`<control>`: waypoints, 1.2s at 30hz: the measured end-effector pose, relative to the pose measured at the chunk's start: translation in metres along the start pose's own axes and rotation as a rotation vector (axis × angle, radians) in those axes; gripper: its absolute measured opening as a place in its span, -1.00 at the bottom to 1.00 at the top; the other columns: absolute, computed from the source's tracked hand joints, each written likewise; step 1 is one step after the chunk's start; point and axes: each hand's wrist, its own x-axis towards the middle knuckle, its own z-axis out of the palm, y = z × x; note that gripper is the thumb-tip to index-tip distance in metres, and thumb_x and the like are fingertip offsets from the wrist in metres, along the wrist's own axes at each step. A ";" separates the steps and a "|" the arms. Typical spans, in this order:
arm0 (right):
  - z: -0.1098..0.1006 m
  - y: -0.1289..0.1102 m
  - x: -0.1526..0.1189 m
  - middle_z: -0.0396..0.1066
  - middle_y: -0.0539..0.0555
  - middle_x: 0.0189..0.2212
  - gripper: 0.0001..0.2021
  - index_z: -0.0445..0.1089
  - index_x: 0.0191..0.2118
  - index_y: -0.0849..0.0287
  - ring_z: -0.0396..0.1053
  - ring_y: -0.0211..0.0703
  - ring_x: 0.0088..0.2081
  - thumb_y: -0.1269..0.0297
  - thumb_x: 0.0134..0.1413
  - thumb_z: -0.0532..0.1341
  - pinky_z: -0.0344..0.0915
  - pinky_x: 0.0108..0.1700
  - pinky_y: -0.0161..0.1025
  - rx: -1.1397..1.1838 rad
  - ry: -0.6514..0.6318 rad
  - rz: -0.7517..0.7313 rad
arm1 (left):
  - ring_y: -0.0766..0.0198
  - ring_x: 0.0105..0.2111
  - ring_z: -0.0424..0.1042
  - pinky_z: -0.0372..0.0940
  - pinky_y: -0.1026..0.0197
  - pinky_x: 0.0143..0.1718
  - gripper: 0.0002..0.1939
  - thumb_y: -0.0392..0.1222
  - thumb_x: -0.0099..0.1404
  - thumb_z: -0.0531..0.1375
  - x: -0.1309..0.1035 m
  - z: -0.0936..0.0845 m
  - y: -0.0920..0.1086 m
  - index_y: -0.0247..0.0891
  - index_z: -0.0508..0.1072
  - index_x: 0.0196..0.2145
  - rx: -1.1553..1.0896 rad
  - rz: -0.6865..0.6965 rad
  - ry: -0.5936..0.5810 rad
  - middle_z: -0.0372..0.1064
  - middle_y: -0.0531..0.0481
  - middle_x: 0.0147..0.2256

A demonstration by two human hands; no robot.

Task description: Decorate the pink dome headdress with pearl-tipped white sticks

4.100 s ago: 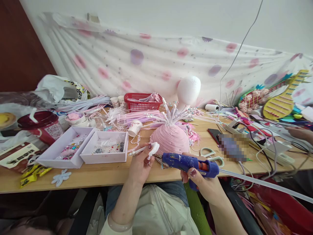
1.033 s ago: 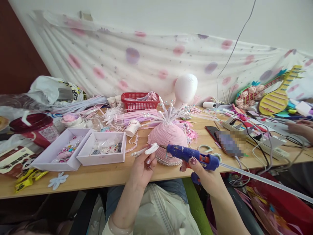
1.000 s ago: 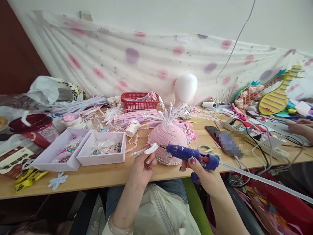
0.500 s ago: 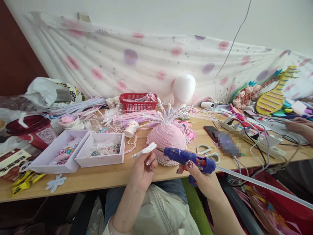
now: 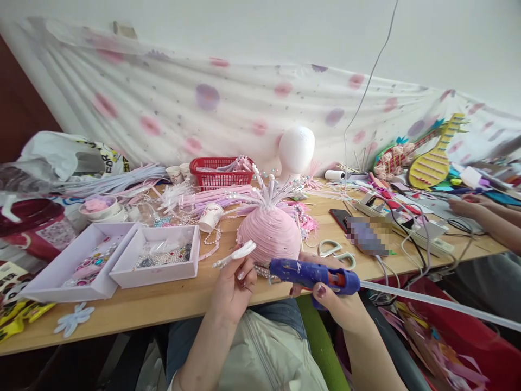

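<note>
Between the thumb and fingers of my left hand (image 5: 236,282) is a small white piece with looped ends and beads (image 5: 240,252). My right hand (image 5: 331,296) is wrapped round a blue hot glue gun (image 5: 309,274), with a long clear glue stick (image 5: 431,306) jutting from its back. The gun's nozzle points left, toward my left hand and just below the white piece. Behind both hands a pink wound dome (image 5: 268,231) stands on the table, topped with white stems and pearls; pearls edge its base.
Left are two white boxes of beads (image 5: 154,274), a blue pipe-cleaner flower (image 5: 74,319) and a paper cup (image 5: 210,217). Behind stand a red basket (image 5: 222,179) and a white foam head (image 5: 297,149). Scissors (image 5: 337,252), a phone (image 5: 340,220), power strips and a co-worker's hands (image 5: 472,206) are right.
The glue gun has dropped slightly, and its nozzle has moved from beside the white piece to below it. My left hand keeps its pinch. The whole view has shifted a little.
</note>
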 end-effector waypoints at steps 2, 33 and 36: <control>-0.012 0.008 -0.008 0.43 0.11 -0.58 -0.46 0.49 -0.48 0.19 0.35 -0.15 -0.53 -0.27 0.01 0.19 0.33 -0.47 -0.25 -0.034 0.087 0.043 | 0.58 -0.71 0.00 -0.09 0.47 -0.73 -0.71 -0.50 -0.06 0.37 0.000 0.000 0.003 -0.30 0.35 -0.46 -0.074 -0.014 0.026 0.14 0.23 -0.62; -0.102 -0.019 0.027 0.56 0.11 -0.35 -0.67 0.53 -0.26 0.11 0.48 -0.05 -0.35 -0.02 0.11 0.17 0.34 -0.32 -0.21 -0.817 0.162 0.170 | 0.59 -0.70 0.05 0.00 0.49 -0.73 -0.59 -0.32 -0.33 0.52 0.036 0.017 0.042 -0.34 0.48 -0.48 0.226 0.389 -0.038 0.20 0.23 -0.65; -0.053 -0.058 0.077 0.55 0.07 -0.35 -0.79 0.50 -0.23 0.12 0.45 -0.16 -0.36 0.13 0.17 0.20 0.32 -0.30 -0.27 -0.774 -0.035 -0.174 | 0.61 -0.72 0.02 -0.03 0.49 -0.75 -0.61 -0.42 -0.31 0.49 0.022 0.014 0.043 -0.32 0.41 -0.52 0.015 0.293 -0.050 0.19 0.25 -0.64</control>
